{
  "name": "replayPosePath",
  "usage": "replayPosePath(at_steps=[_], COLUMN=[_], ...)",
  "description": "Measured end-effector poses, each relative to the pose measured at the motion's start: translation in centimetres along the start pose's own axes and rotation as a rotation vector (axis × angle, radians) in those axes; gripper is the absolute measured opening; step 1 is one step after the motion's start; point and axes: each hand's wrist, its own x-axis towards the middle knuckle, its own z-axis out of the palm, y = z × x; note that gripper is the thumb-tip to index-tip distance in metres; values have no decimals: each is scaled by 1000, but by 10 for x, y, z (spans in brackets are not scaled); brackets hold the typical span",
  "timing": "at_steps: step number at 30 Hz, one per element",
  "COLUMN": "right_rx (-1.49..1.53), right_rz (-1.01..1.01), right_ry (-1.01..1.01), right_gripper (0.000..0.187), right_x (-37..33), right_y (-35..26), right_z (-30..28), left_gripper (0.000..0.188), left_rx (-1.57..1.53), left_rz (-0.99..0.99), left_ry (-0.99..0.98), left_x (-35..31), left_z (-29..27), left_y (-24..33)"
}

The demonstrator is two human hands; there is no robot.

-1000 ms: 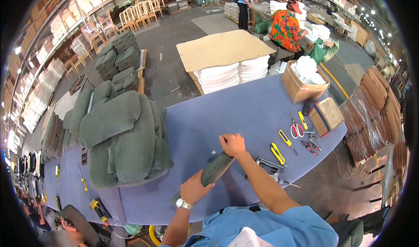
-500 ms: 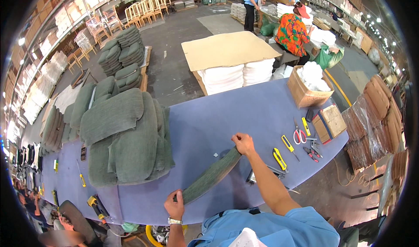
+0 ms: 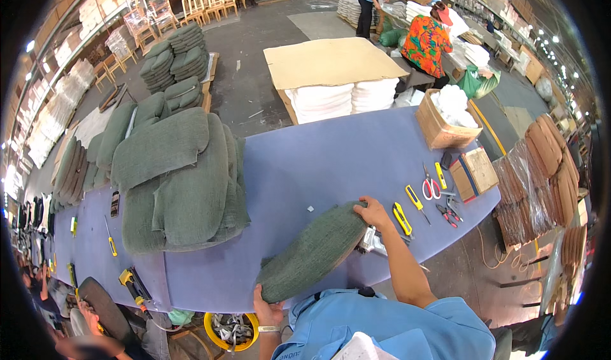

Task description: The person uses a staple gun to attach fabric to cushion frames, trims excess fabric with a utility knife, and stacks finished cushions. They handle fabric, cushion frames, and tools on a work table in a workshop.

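Note:
Both my hands hold a long, curved dark green upholstered pad (image 3: 313, 253), tilted above the near edge of the blue-covered table. My left hand (image 3: 268, 308) grips its lower left end, with the fingers partly hidden beneath it. At the upper right end, my right hand (image 3: 373, 212) is closed, thumb and fingers pinching the edge. To the left lies a pile of similar green fabric pieces (image 3: 191, 197), with a flat rectangular one (image 3: 162, 150) on top. Close to my right forearm rests a grey metal tool (image 3: 372, 240), partly covered.
On the right of the table (image 3: 286, 156) lie yellow cutters (image 3: 402, 218), red-handled scissors (image 3: 431, 188), pliers (image 3: 449, 216) and a carton of white stuffing (image 3: 445, 127). A yellow-black staple gun (image 3: 135, 287) lies front left, near a yellow basket (image 3: 231, 342) below and another person's hand (image 3: 89, 315).
The green pad has turned from nearly edge-on to show its broad face. My right hand has moved slightly right, my left hand has shifted lower under its end. The view has tilted slightly downward.

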Motion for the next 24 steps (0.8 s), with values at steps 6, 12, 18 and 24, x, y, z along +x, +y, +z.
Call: replayPosePath(at_steps=[6, 12, 18, 24], right_rx=[419, 1090, 1228, 1161], right_rz=[-288, -76, 201, 291], right_ry=[10, 15, 307, 517], right_gripper=[68, 71, 82, 85], right_x=[-81, -174, -224, -298], right_y=[37, 89, 171, 224], right_z=[-10, -54, -53, -79], left_gripper=[56, 58, 60, 62], left_rx=[-33, -16, 253, 760], left_rz=[22, 92, -39, -125], left_ry=[-149, -496, -831, -942], left_x=[5, -4, 6, -25], left_z=[-47, -14, 59, 131], left_y=[8, 54, 43, 4])
